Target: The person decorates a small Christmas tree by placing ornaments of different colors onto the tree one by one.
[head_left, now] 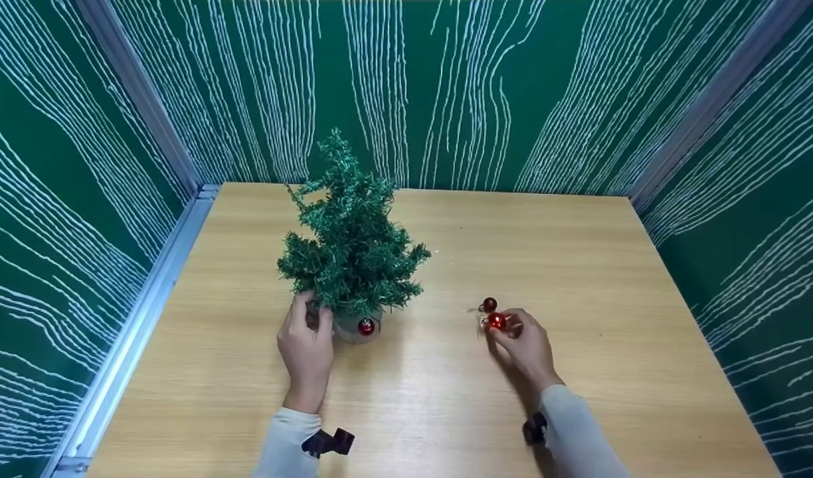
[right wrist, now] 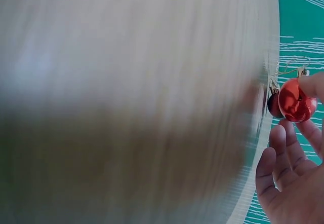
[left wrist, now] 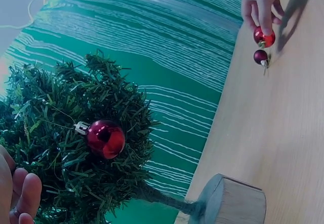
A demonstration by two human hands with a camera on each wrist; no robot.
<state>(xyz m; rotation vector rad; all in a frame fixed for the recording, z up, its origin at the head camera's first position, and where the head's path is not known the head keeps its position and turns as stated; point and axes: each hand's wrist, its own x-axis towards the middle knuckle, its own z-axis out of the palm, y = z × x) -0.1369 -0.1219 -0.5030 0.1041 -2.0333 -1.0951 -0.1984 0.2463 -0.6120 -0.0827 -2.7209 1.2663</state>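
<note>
A small artificial Christmas tree (head_left: 353, 245) stands left of the middle of the table on a pale round base (left wrist: 240, 203). Low at its front hangs a red bauble (left wrist: 106, 139), its silver cap and thread showing. My left hand (head_left: 307, 345) is at the tree's lower left branches, fingers bent among the foliage; whether they grip a branch is hidden. To the right, my right hand (head_left: 527, 345) pinches a shiny red bauble (right wrist: 296, 101) between thumb and fingers, close above the table. Just beyond it lies a darker red bauble (head_left: 489, 304) with a thread.
The light wooden table (head_left: 433, 411) is bounded by green walls (head_left: 552, 60) with white wavy lines at the back and both sides. A metal rail (head_left: 134, 325) runs along the left edge. Dark wrist mounts (head_left: 330, 441) sit on both grey sleeves.
</note>
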